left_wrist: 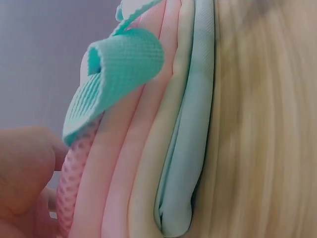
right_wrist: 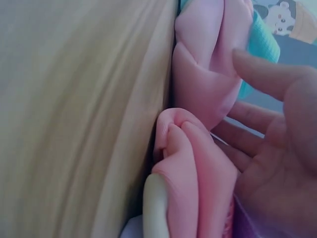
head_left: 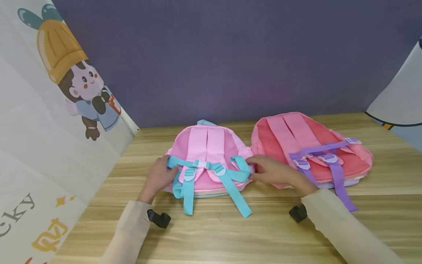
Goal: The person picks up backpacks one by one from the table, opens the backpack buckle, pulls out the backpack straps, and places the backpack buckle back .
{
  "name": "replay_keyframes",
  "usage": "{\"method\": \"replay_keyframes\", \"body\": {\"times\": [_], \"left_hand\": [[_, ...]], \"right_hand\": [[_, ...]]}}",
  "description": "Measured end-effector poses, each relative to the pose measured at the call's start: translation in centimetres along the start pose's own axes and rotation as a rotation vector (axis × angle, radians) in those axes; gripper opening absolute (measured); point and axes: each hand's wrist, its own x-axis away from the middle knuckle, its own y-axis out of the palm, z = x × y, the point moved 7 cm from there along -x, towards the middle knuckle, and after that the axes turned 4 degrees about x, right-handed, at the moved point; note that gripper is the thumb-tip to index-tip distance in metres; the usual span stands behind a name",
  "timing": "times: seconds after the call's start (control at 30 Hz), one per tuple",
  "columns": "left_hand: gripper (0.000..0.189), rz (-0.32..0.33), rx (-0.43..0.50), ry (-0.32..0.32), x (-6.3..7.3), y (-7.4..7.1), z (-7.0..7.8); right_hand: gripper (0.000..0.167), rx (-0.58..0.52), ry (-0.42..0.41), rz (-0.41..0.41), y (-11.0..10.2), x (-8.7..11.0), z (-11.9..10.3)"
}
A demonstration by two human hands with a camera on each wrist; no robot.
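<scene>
A small pink backpack (head_left: 207,146) lies on the table with its back panel and shoulder straps facing up. Turquoise webbing (head_left: 235,194) crosses it at a white buckle (head_left: 201,164), and loose ends hang toward the front edge. At its left side is my left hand (head_left: 159,174), its fingers by the turquoise strap; the left wrist view has them against the pink mesh (left_wrist: 74,183), fingertips hidden. My right hand (head_left: 275,170) reaches to the opposite side, fingers loosely extended and thumb apart at the pink fabric (right_wrist: 210,91).
A larger coral-pink backpack (head_left: 296,135) with purple straps (head_left: 339,179) lies right beside the small one, under my right forearm's far side. Behind the wooden table (head_left: 211,234) stands a dark panel (head_left: 230,58). A printed white cloth (head_left: 43,146) borders the left.
</scene>
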Motion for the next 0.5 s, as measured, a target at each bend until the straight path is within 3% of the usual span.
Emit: {"method": "replay_keyframes", "body": {"times": [0.33,0.5], "left_hand": [[0.051,-0.035,0.059,0.059,0.1,2.1,2.9],[0.048,-0.050,0.085,0.107,0.1,2.8,4.5]], "right_hand": [[0.039,0.023,0.027,-0.054,-1.9,3.0,1.9],[0.047,0.032,0.084,-0.076,-2.9,4.3,3.1]]}}
